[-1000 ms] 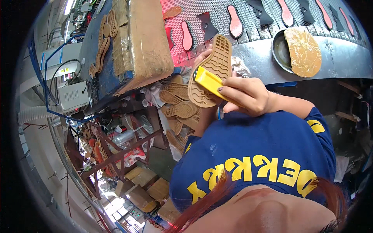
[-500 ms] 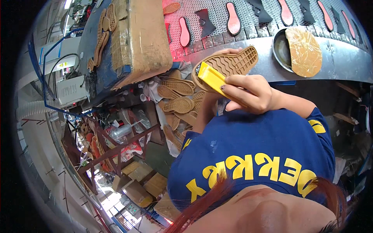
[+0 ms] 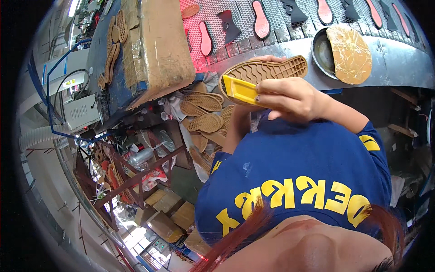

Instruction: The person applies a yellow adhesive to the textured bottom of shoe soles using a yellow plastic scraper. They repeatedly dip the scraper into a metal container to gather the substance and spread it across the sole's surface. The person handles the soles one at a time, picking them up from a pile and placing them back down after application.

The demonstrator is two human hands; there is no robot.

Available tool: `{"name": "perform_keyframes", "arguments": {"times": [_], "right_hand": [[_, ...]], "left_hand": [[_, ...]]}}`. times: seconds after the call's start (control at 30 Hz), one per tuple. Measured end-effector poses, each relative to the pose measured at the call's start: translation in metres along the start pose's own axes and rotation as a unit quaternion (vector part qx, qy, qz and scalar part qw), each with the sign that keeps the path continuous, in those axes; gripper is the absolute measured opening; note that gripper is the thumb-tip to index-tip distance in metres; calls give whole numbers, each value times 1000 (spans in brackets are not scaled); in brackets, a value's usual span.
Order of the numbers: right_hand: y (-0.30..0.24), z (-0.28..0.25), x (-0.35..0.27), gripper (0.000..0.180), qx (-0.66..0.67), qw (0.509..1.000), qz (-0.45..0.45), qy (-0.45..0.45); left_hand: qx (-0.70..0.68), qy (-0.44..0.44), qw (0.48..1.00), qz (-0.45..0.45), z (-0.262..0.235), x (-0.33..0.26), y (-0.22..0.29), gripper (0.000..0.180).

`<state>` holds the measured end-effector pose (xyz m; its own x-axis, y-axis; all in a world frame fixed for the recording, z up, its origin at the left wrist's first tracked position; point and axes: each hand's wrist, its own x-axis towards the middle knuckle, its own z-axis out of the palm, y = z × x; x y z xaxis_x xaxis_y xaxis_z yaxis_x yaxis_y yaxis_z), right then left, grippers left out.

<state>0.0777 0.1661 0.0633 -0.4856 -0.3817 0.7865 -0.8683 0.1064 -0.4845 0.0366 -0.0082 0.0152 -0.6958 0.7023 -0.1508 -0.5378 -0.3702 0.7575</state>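
A tan shoe sole (image 3: 276, 69), its ribbed and gridded tread facing up, is held just before the metal edge of the conveyor. Behind the sole, my left hand (image 3: 270, 58) grips it; only a few fingers show past its far edge. My right hand (image 3: 294, 97) is closed around a yellow-handled brush (image 3: 240, 89), which lies across the sole's left end. Dark bristles seem to show at the brush's tip, but most of its working side is hidden.
Beyond the sole runs a mesh conveyor (image 3: 244, 29) carrying pink insoles (image 3: 261, 20) and black pieces (image 3: 229, 27). On its metal ledge stands a round pan (image 3: 322, 54), partly covered by a brown board (image 3: 351, 54). A cardboard box (image 3: 167, 45) and several tan soles (image 3: 206, 122) lie to the left.
The brush has swung flatter and shifted slightly left and down at the sole's left end. The sole has turned a little toward level. My head view has shifted slightly.
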Motion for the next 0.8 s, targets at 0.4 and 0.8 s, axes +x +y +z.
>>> {"name": "perform_keyframes", "arguments": {"times": [0.4,0.8], "right_hand": [[18,-41,-24,16,176,958,146,172],[60,-5,-14,26,19,946,204,252]], "left_hand": [[159,66,974,148,10,-9,-12,90],[-168,-65,978,106,-28,15,21,89]]}}
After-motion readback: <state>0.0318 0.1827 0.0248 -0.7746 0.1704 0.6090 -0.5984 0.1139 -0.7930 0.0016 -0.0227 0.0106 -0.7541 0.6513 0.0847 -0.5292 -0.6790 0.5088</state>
